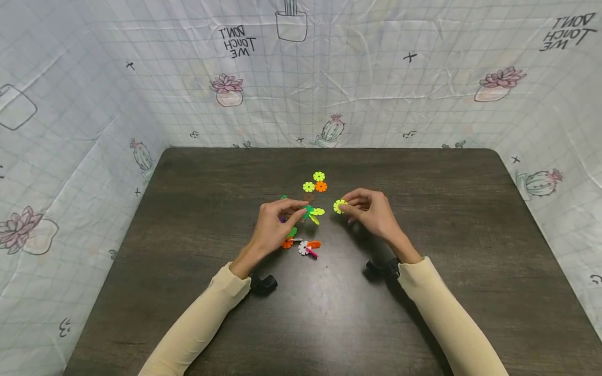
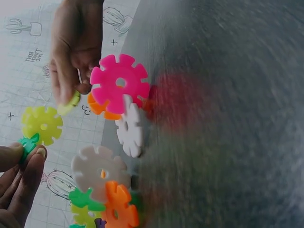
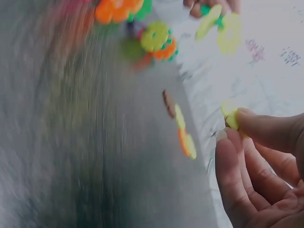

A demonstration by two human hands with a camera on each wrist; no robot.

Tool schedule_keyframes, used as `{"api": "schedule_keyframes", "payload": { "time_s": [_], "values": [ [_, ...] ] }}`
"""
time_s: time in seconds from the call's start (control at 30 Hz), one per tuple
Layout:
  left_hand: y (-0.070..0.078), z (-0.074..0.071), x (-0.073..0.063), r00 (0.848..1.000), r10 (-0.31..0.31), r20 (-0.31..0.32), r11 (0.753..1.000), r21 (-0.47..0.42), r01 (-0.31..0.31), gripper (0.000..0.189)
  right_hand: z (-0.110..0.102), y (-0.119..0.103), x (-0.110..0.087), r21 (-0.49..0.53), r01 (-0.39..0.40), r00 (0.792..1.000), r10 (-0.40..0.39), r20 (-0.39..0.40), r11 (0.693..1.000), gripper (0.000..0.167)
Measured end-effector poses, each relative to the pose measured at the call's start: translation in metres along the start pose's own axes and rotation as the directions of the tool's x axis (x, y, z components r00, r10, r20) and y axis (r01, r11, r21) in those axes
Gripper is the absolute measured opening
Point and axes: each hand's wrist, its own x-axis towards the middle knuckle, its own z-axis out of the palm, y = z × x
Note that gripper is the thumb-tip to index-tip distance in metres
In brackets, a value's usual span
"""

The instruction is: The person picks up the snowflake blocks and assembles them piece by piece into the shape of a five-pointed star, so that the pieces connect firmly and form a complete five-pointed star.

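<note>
at far left, a white gridded cloth with plant drawings [image 1: 94, 151] stands beside the dark wood-grain table [image 1: 324, 334]. a cream long sleeve [image 1: 202, 313] leads to the left hand [image 1: 275, 224], raised over the table, thumb and fingertips narrowly pinching a green notched plastic disc [image 1: 308, 211]; two bright yellow notched discs [image 1: 317, 211] fan out from it. partly behind this hand lies a joined cluster of orange, green and other coloured discs [image 1: 287, 242]; just right of it, a white notched disc [image 1: 303, 248] bears orange and pink ones. farther back, a brown disc [image 1: 308, 198] lies near two loose yellow discs [image 1: 319, 176] and an orange round disc [image 1: 321, 187]. next, a single yellow flower-shaped disc [image 1: 339, 207] is held between the thumb and fingers of the right hand [image 1: 371, 211], apart from the left hand's piece.
</note>
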Motion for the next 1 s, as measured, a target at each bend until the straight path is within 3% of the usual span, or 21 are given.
{"api": "schedule_keyframes", "payload": {
  "time_s": [0.13, 0.37, 1.0],
  "values": [
    [0.002, 0.000, 0.000, 1.000, 0.027, -0.004, 1.000, -0.006, -0.027, 0.019, 0.002, -0.011, -0.011, 0.066, 0.006, 1.000, -0.007, 0.020, 0.998, 0.021],
    [0.005, 0.002, -0.001, 0.999, 0.036, 0.008, 0.999, -0.024, -0.035, 0.018, 0.005, -0.026, -0.023, 0.087, 0.061, 0.997, -0.064, 0.037, 0.994, 0.018],
    [0.010, 0.006, -0.005, 0.999, -0.010, 0.044, 0.999, -0.051, 0.012, 0.021, 0.007, -0.024, -0.035, 0.081, 0.072, 0.997, -0.075, 0.029, 0.994, 0.017]
  ]
}}
